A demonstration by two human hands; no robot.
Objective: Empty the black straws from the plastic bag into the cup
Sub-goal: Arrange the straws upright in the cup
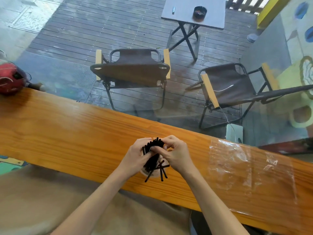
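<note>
A bundle of black straws (153, 155) stands in a cup (144, 172) on the wooden counter (67, 133), the cup mostly hidden under my hands. My left hand (137, 156) grips the bundle from the left, fingers curled round it. From the right, my right hand (176, 153) pinches the straw tops. A few straws splay out low over the cup's rim toward me. The clear plastic bag (237, 160) lies flat on the counter to the right, apart from both hands.
A red helmet (10, 78) sits at the counter's far left end. Beyond a glass pane are two folding chairs (133, 70) and a small grey table (194, 12) on a wooden deck.
</note>
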